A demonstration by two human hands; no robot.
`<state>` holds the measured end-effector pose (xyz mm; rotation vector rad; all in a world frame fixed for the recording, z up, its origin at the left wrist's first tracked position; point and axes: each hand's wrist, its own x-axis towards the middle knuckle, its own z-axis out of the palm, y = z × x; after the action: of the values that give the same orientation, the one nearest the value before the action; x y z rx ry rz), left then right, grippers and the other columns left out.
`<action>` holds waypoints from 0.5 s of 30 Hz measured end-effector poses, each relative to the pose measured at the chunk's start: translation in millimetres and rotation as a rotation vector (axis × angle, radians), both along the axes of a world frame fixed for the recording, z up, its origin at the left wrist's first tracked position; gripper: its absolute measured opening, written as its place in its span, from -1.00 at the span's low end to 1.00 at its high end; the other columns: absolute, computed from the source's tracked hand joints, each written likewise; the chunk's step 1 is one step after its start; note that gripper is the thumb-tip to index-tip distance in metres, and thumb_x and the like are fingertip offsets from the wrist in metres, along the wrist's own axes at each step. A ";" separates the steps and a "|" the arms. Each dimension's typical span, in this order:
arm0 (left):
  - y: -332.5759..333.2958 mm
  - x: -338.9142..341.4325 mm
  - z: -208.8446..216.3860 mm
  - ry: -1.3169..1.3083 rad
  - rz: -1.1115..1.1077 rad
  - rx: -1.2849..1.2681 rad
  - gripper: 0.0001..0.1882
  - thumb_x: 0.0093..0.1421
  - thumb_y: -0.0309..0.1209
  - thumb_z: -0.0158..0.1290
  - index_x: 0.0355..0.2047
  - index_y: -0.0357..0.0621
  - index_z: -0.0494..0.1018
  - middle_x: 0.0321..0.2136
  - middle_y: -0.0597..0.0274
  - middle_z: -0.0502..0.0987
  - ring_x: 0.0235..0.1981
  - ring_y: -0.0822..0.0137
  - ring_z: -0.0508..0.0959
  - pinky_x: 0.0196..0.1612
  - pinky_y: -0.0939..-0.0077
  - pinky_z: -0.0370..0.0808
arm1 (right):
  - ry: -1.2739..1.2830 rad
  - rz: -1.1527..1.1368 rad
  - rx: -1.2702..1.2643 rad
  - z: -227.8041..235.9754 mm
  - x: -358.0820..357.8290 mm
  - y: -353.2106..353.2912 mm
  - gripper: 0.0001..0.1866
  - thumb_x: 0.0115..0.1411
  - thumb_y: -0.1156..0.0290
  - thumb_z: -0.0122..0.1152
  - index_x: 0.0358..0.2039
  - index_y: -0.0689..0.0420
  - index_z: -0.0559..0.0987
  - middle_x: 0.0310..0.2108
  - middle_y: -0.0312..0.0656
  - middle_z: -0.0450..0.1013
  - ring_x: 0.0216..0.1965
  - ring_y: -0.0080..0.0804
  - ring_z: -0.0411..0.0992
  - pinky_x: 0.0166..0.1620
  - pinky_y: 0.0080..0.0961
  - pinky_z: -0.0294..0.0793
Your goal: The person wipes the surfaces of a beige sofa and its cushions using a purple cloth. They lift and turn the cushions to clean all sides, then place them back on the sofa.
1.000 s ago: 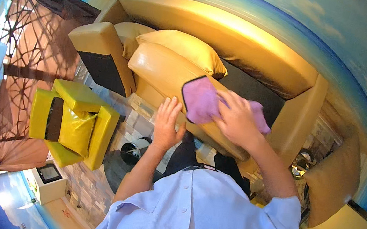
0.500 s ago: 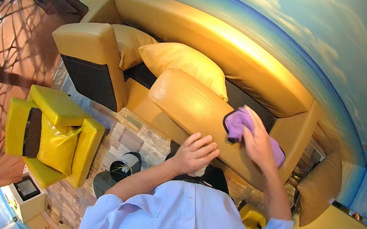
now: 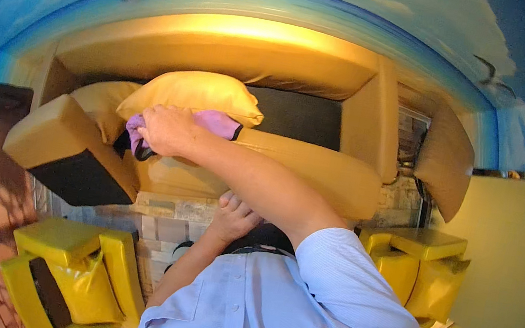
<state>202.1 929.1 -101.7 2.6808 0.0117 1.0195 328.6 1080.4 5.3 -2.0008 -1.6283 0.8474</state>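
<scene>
My right hand (image 3: 169,130) is closed on a purple cloth (image 3: 219,123) with black edging. It presses the cloth on the left end of a long tan seat cushion (image 3: 304,168), just below a yellow pillow (image 3: 193,97). My right forearm reaches across my body to the left. Close to my waist, my left hand (image 3: 235,219) is held with curled fingers, partly covered by the right forearm. What it may hold is hidden.
A tan sofa (image 3: 374,106) with a dark base stands against a painted sea wall. At its left, a tan block with a dark underside (image 3: 78,156) leans. Yellow chairs (image 3: 69,242) stand at both sides; a brown cushion (image 3: 445,161) stands upright at right.
My right hand has carried the purple cloth from the right end of the long cushion to its left end. The view has turned, and my left hand stays near my waist.
</scene>
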 end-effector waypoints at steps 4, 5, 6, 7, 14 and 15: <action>-11.5 -0.5 -0.1 0.032 0.023 0.066 -0.63 0.15 -0.16 0.35 -0.03 0.18 0.66 0.08 0.27 0.60 0.02 0.22 0.54 0.10 0.23 0.36 | 0.000 -0.085 -0.079 5.2 35.8 -63.3 -0.53 0.42 0.11 0.11 0.15 0.21 0.54 0.00 0.23 0.61 0.06 0.20 0.59 0.10 0.17 0.53; -10.9 -1.4 11.6 0.048 0.053 0.070 -0.60 0.16 -0.15 0.36 0.01 0.17 0.65 0.11 0.25 0.59 0.01 0.23 0.53 0.09 0.24 0.35 | -0.063 -0.087 -0.133 -0.8 48.5 -86.6 -0.53 0.43 0.11 0.10 0.15 0.20 0.55 -0.01 0.23 0.62 0.04 0.20 0.60 0.09 0.17 0.54; -9.5 -1.5 19.7 0.063 0.088 0.075 -0.57 0.17 -0.15 0.37 0.05 0.17 0.65 0.14 0.23 0.59 0.01 0.23 0.53 0.09 0.25 0.35 | -0.125 -0.084 -0.188 -8.5 63.9 -112.1 -0.54 0.44 0.11 0.09 0.14 0.20 0.57 -0.02 0.23 0.62 0.02 0.20 0.61 0.08 0.17 0.55; -9.3 -0.7 23.1 0.066 0.068 0.102 -0.55 0.16 -0.14 0.38 0.06 0.16 0.65 0.15 0.23 0.59 0.01 0.23 0.53 0.08 0.25 0.35 | -0.108 -0.155 -0.184 -14.2 80.5 -141.9 -0.55 0.44 0.12 0.08 0.09 0.21 0.61 -0.04 0.22 0.63 0.00 0.22 0.62 0.08 0.17 0.55; -22.7 -5.5 32.2 0.078 0.051 0.161 -0.41 0.02 -0.18 0.49 0.09 0.09 0.62 0.19 0.18 0.57 0.04 0.18 0.54 0.09 0.18 0.35 | -0.202 -0.565 -0.150 13.7 146.7 -379.0 -0.53 0.46 0.07 0.05 0.03 0.20 0.67 0.02 0.23 0.60 0.08 0.23 0.56 0.17 0.09 0.51; -24.6 -4.1 32.2 0.074 0.055 0.152 -0.42 0.03 -0.19 0.48 0.09 0.09 0.63 0.18 0.19 0.58 0.02 0.18 0.54 0.09 0.18 0.35 | -0.159 -0.636 0.011 12.9 149.1 -409.0 -0.59 0.46 0.13 0.05 0.04 0.16 0.66 0.05 0.21 0.58 0.13 0.26 0.52 0.19 0.06 0.49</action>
<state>198.1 904.5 -69.5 2.8701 0.0237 0.9728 477.7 671.4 18.2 -2.4120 -0.9458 0.4443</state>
